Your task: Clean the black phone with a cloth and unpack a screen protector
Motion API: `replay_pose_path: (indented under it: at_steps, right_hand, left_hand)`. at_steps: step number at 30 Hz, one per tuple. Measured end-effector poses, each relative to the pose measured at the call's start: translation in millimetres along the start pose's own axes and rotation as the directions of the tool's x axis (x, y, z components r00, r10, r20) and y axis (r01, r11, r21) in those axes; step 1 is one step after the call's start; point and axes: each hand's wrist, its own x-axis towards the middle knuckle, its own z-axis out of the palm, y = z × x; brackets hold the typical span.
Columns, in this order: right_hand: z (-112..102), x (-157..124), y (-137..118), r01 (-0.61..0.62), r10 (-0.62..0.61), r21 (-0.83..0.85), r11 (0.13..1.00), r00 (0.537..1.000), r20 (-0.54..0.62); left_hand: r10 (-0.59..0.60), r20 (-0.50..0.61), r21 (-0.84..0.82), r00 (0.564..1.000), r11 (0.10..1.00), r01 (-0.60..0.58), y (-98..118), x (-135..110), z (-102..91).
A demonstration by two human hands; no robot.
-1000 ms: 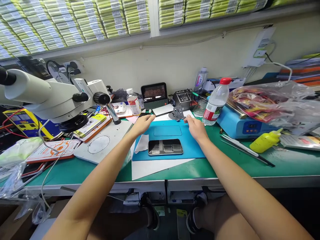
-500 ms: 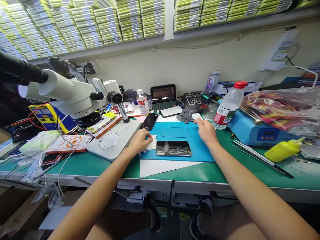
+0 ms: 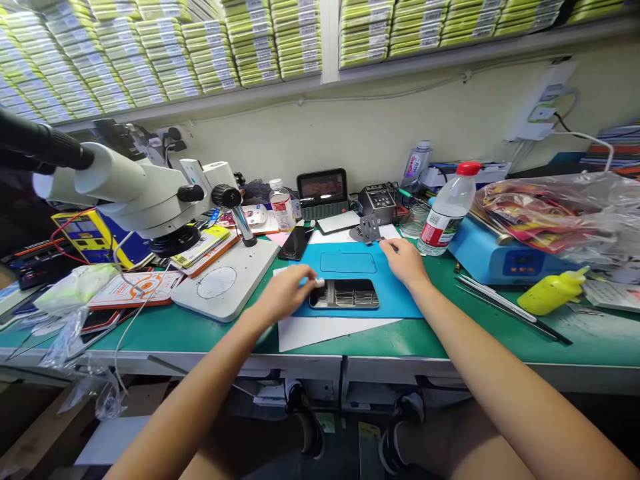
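Note:
My left hand (image 3: 287,293), fingers pinched, has a small white tissue (image 3: 319,283) between its fingertips at the upper left corner of a phone (image 3: 345,294). The phone lies flat on a blue mat (image 3: 400,293), its glossy surface reflecting the stacked packs above. My right hand (image 3: 404,261) rests at the mat's upper right edge, fingers closed. What it pinches, if anything, is too small to name. Just beyond its fingertips stands a dark metal bracket (image 3: 370,229). Above the phone, a rounded rectangle outline (image 3: 347,263) shows on the mat.
A microscope (image 3: 135,193) stands on the left over its pale base (image 3: 225,280). To the right are a red-capped bottle (image 3: 450,210), tweezers (image 3: 510,310), a yellow squeeze bottle (image 3: 553,292) and a blue machine (image 3: 500,257). A dark phone (image 3: 296,243) lies behind the mat.
My left hand has lifted the tissue from beside the phone and brought it right, to the phone's upper left corner. My right hand stays beside the bracket. The view has shifted slightly.

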Motion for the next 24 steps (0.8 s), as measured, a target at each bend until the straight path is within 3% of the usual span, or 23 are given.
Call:
replay_pose_path:
  at_steps: [4,8,11,14,19,24]
  right_hand:
    - [-1,-2,-1,0.0,0.0,0.006,1.0,1.0,0.004]
    - [-1,-1,-2,0.0,0.0,0.002,1.0,1.0,0.013]
    - [0,0,-3,-0.005,0.005,-0.002,1.0,1.0,0.017]
    - [0,1,-3,-0.009,0.009,0.001,1.0,1.0,0.019]
    - [-2,0,-3,-0.016,0.016,0.015,1.0,1.0,0.016]
    - [-1,-1,-2,-0.012,0.012,0.017,1.0,1.0,0.009]
  left_hand:
    - [0.105,0.142,0.166,0.984,0.978,-0.129,15,-24,26.1]
    - [0.07,0.21,0.261,0.975,0.957,-0.125,17,-47,27.7]
    - [0.026,0.196,0.288,0.98,0.954,-0.083,16,-48,26.6]
    - [0.091,0.171,0.254,0.981,0.958,-0.133,19,-37,25.6]
    - [0.018,-0.018,0.169,1.0,0.985,-0.015,19,-20,18.9]
    - [-0.061,0.009,0.122,0.998,0.991,0.059,8,-14,16.6]
